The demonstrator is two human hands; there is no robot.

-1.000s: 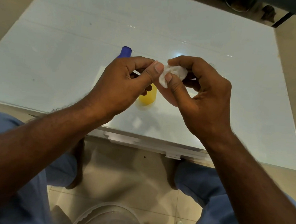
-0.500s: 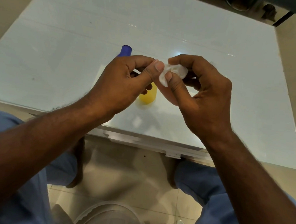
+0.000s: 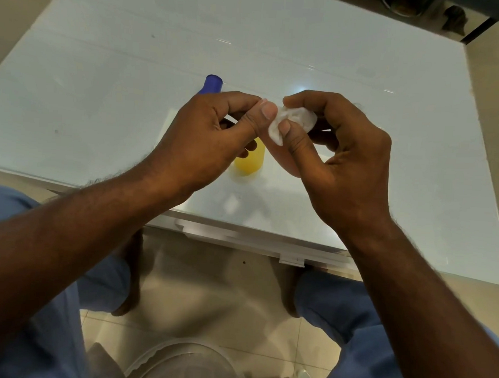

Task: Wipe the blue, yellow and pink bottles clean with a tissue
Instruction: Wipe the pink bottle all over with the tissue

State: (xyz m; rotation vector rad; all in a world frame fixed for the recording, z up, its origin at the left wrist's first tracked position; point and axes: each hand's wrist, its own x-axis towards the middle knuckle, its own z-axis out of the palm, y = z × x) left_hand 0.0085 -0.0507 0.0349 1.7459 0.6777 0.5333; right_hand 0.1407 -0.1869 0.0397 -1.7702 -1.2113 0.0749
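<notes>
My right hand [image 3: 342, 162] pinches a crumpled white tissue [image 3: 295, 122] between thumb and fingers above the table. My left hand [image 3: 204, 140] is curled, its thumb tip against the tissue, and seems to pinch the top of a pale pink bottle [image 3: 278, 158] that shows between the two hands, mostly hidden. A yellow bottle [image 3: 251, 160] stands on the table just under my left fingers. Behind my left hand the top of a blue bottle [image 3: 212, 84] sticks out; its body is hidden.
The white glass table [image 3: 103, 94] stretches far to the left, right and back; its near edge [image 3: 240, 234] lies below my wrists. A clear plastic container [image 3: 184, 364] sits on the tiled floor between my knees. Dark objects [image 3: 454, 17] lie beyond the far right corner.
Both hands have stayed in place above the yellow bottle. The tissue has been worked slightly between the fingertips.
</notes>
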